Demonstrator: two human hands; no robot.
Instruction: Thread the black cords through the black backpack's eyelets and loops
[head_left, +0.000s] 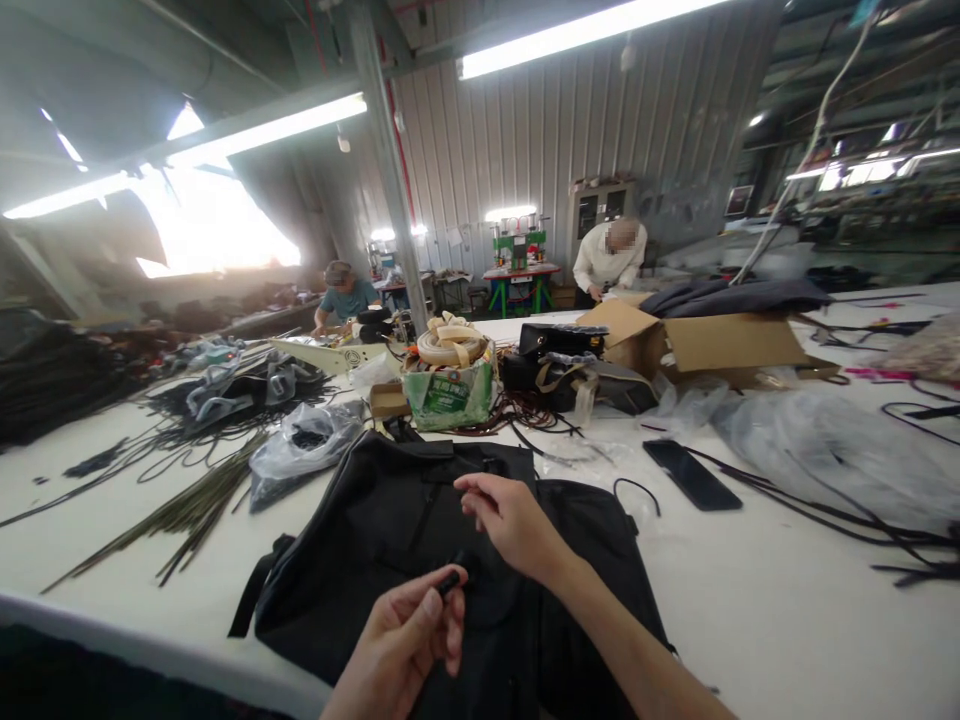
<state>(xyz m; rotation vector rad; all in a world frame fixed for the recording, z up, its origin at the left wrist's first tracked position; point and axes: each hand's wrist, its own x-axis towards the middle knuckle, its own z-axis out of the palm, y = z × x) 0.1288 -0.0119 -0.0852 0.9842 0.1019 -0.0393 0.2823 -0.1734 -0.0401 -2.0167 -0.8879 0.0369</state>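
A black fabric bag (pixel 390 540) lies flat on the white table (pixel 750 620) in front of me. Over its lower part, my left hand (pixel 405 640) pinches a small black piece (pixel 448 582), perhaps a cord end or toggle, between thumb and fingers. My right hand (pixel 510 525) hovers just above it over the middle of the bag. Its fingers are curled and pinched together, seemingly on a thin black cord that I cannot make out clearly.
A black phone (pixel 691 474) lies to the right of the bag. Clear plastic bags (pixel 825 450), black cords (pixel 862 520), a bundle of thin rods (pixel 187 510), a green carton of webbing (pixel 450 385) and cardboard boxes (pixel 712 345) crowd the table. Two people work at the back.
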